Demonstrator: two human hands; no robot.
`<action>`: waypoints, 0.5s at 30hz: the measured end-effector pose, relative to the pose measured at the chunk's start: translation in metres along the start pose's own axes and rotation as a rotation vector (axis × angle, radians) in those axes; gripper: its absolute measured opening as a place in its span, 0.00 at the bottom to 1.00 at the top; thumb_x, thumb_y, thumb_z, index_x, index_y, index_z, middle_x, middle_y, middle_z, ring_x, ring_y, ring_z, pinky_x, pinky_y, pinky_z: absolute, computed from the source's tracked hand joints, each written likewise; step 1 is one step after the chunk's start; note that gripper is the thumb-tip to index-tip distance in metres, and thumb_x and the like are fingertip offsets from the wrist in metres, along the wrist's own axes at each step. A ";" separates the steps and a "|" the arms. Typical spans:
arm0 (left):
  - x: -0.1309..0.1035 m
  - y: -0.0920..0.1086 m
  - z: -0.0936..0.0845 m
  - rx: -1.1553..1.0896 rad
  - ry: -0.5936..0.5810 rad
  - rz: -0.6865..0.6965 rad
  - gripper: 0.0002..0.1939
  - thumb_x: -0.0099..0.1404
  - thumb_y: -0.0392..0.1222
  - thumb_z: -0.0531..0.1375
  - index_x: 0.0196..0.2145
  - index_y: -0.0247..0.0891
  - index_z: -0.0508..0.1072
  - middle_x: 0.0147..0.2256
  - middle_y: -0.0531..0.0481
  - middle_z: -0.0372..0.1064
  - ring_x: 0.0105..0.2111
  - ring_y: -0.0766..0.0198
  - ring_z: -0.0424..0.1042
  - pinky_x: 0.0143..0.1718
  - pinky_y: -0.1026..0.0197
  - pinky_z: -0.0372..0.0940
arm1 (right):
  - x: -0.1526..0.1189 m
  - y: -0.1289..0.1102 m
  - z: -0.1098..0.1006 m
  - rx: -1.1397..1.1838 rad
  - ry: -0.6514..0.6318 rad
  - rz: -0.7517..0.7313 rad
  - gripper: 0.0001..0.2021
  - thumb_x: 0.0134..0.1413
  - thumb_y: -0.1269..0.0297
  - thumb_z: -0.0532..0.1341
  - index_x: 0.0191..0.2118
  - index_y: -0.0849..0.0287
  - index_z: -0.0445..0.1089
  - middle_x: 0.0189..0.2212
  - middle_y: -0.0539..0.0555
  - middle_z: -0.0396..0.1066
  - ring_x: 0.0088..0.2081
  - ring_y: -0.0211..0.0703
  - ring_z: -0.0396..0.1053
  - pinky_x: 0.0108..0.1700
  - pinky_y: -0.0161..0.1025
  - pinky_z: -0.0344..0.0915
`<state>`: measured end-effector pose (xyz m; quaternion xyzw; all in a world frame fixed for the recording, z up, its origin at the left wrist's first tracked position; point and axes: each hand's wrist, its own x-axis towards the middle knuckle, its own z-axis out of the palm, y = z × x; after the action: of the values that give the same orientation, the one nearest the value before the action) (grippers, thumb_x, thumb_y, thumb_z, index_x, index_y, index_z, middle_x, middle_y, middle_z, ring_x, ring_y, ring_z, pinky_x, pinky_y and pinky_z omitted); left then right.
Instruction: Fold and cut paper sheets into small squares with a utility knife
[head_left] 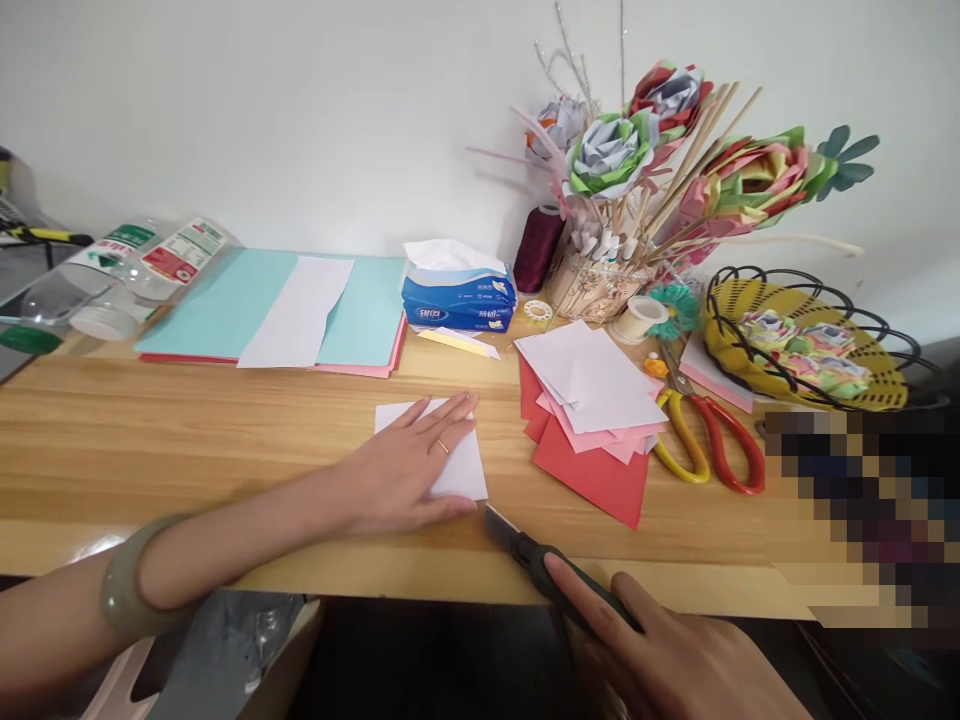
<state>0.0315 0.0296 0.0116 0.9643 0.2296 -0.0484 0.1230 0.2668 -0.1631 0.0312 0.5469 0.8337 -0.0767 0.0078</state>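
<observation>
The left hand (409,470), flat with fingers a little apart, presses a smooth white paper (466,474) near the middle of the worktop's (187,430) front edge, while the right hand (652,645) is wrapped round a dark-handled knife (535,556), its blade by the paper's near right corner. It looks like a cutting step, any stroke calling for fingertips kept clear. Beyond lie squarish red, pink and white sheets (589,475), then layered paper flowers (611,150) toward the back edge.
</observation>
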 end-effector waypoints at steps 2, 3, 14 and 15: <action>0.000 0.001 -0.001 0.010 -0.005 0.003 0.42 0.67 0.65 0.39 0.65 0.26 0.43 0.66 0.37 0.28 0.66 0.55 0.30 0.65 0.49 0.32 | 0.000 -0.001 -0.001 0.000 -0.001 -0.002 0.30 0.60 0.70 0.50 0.66 0.55 0.44 0.34 0.53 0.69 0.23 0.38 0.70 0.21 0.33 0.65; 0.000 0.001 -0.001 0.013 -0.008 0.003 0.42 0.67 0.65 0.39 0.65 0.26 0.43 0.66 0.36 0.28 0.66 0.55 0.30 0.65 0.49 0.32 | 0.000 -0.001 -0.002 0.002 0.001 -0.003 0.30 0.60 0.70 0.50 0.66 0.55 0.44 0.34 0.53 0.70 0.23 0.38 0.70 0.22 0.33 0.66; 0.001 0.002 -0.005 0.016 -0.061 0.008 0.41 0.68 0.64 0.39 0.65 0.27 0.44 0.66 0.37 0.28 0.66 0.55 0.28 0.65 0.49 0.32 | 0.011 0.000 -0.006 -0.058 0.058 -0.054 0.25 0.63 0.71 0.46 0.65 0.58 0.45 0.30 0.50 0.68 0.20 0.38 0.69 0.19 0.34 0.64; 0.001 0.002 -0.006 0.017 -0.065 0.008 0.41 0.68 0.64 0.38 0.65 0.27 0.44 0.66 0.37 0.28 0.66 0.55 0.28 0.65 0.49 0.32 | 0.012 -0.001 -0.006 -0.063 0.074 -0.060 0.25 0.63 0.71 0.45 0.65 0.59 0.46 0.30 0.50 0.68 0.19 0.37 0.68 0.19 0.34 0.63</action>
<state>0.0334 0.0299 0.0173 0.9641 0.2213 -0.0810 0.1224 0.2619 -0.1516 0.0363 0.5237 0.8513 -0.0304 -0.0080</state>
